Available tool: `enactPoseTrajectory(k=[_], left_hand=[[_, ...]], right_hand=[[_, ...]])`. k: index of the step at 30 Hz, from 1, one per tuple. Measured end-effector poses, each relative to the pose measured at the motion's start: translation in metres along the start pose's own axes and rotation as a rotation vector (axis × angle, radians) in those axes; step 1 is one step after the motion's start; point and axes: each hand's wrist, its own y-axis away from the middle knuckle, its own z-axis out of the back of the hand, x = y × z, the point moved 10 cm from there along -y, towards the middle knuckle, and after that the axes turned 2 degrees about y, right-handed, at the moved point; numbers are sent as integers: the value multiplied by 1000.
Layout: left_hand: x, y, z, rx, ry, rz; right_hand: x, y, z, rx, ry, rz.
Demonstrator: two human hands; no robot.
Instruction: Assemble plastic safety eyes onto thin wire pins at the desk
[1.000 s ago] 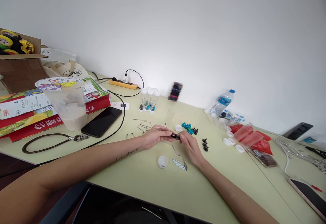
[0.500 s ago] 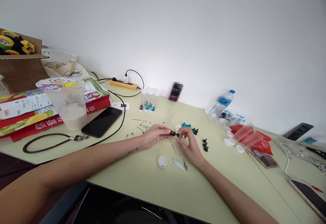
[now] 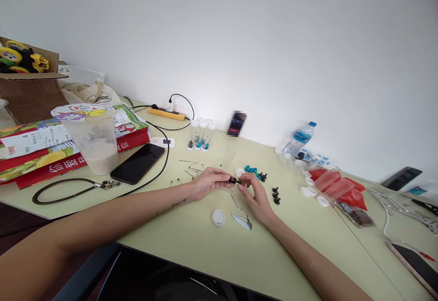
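My left hand (image 3: 207, 183) pinches one end of a small black spool-shaped part (image 3: 233, 180) above the table. The fingers of my right hand (image 3: 253, 194) close on the other end of the same part. A thin wire seems to run along the left fingers, but I cannot make out what it is. Below the hands lie a single hex key (image 3: 236, 202), a bundle of hex keys (image 3: 242, 221) and a white cap (image 3: 218, 218) with tiny bits inside. Right of my right hand sit several black knob-like parts (image 3: 275, 196); teal ones (image 3: 251, 169) are behind it.
Clear tubes (image 3: 201, 137) with white lids stand near the wall. Thin metal pins (image 3: 192, 169) are scattered left of the hands. A drink cup (image 3: 99, 146), a phone (image 3: 137, 163) and a cable are at left. A water bottle (image 3: 300, 137) and red bags (image 3: 352, 196) are at right.
My right fingers have closed in on the near end of the black part, hiding its round tip. My left hand has stayed almost still.
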Motion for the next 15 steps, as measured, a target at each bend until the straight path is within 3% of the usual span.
enactPoseTrajectory(k=[6,15], left_hand=[[0,1,2,-23,12,0],[-3,2,1,-30,14,-10]], right_hand=[[-10,2,-6,72,-29,-75],[-12,3,0,15,-56,-68]])
